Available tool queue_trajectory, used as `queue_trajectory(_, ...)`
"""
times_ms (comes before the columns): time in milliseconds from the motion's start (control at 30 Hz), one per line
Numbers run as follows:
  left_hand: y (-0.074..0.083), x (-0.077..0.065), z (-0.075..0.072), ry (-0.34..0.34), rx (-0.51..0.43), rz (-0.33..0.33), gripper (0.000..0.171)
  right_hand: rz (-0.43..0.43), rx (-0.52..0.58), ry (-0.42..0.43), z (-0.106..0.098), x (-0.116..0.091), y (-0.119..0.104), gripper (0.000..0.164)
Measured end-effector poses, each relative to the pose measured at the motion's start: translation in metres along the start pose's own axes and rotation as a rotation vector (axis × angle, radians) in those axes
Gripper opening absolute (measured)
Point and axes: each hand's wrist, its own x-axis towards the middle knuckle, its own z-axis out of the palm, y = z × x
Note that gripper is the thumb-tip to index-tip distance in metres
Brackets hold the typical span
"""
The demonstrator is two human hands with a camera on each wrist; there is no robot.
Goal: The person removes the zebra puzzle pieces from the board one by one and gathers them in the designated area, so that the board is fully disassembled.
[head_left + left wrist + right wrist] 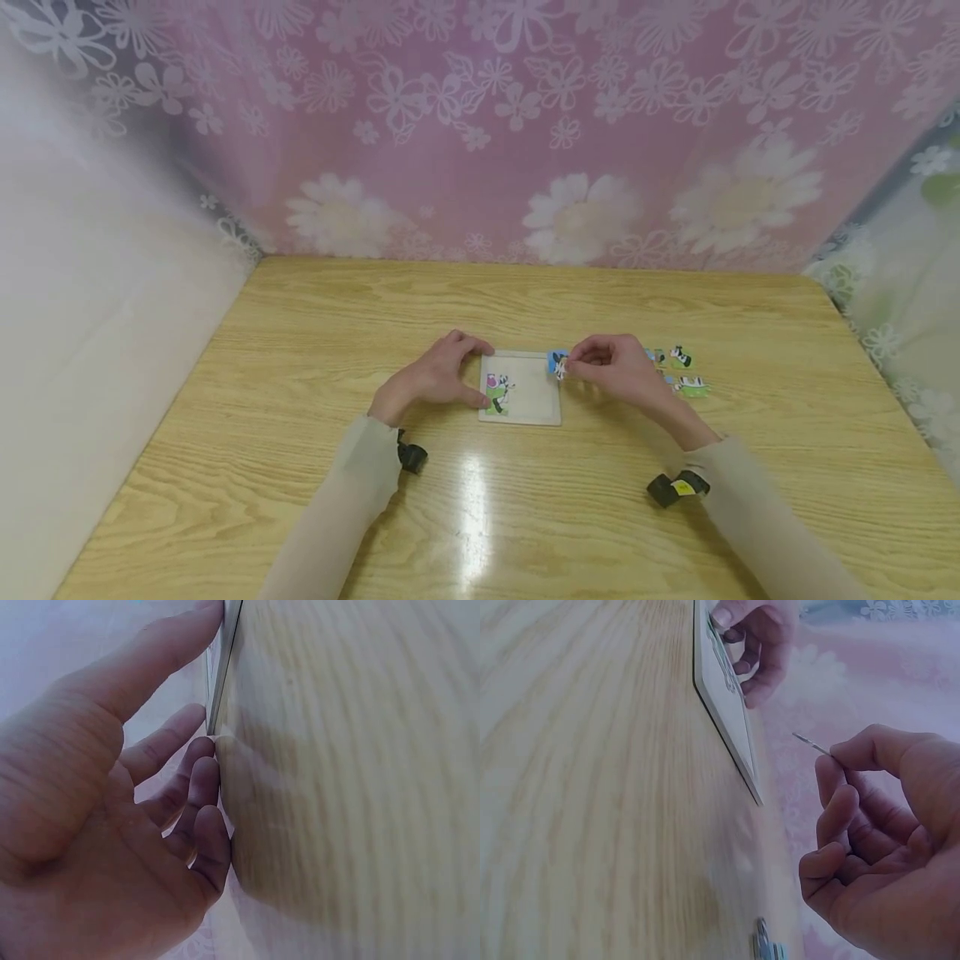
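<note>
A shallow square puzzle tray (534, 423) with a pale rim lies on the table. Fitted along its left side is a green section (497, 410) with a black-and-white animal. My left hand (438, 372) spans the tray's left edge, thumb near the lower corner and forefinger at the upper one; the left wrist view shows the other fingers loosely bent against the tabletop. Between thumb and forefinger, my right hand (617, 367) pinches a blue puzzle piece (556, 363) with a black-and-white picture. In the right wrist view this thin piece (810, 742) is raised off the table, beside the tray's right end.
Several loose puzzle pieces (692, 386) lie right of the tray, partly hidden behind my right hand. The wood-grain table (337, 308) meets a pink flowered curtain (450, 167) at the back. Pale cloth (90, 292) hangs at the left. A dark camera strap sits on each wrist.
</note>
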Motion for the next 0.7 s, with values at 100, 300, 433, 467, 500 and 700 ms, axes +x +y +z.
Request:
queue_trajectory(100,0.000,-0.001,0.001,-0.002,0.006,0.005,0.076,-0.006,-0.007,0.004,-0.007,-0.007,0.003,0.022)
queue_trajectory(300,-0.001,-0.001,0.002,0.004,0.010,0.003,0.077,0.005,-0.046,0.017,-0.021,-0.023,0.008,0.023)
queue_trajectory(433,-0.002,0.000,0.002,0.007,0.013,0.009,0.076,0.013,-0.050,0.018,-0.030,-0.033,0.014,0.024)
queue_trajectory(467,-0.002,0.000,0.002,0.007,0.012,0.011,0.077,0.017,-0.050,0.014,-0.032,-0.036,0.016,0.024)
queue_trajectory(500,-0.002,0.000,0.002,0.007,0.011,0.014,0.077,0.020,-0.052,0.011,-0.034,-0.038,0.018,0.025)
queue_trajectory(700,-0.002,0.000,0.002,0.004,0.007,0.022,0.078,0.032,-0.079,-0.001,-0.044,-0.050,0.030,0.024)
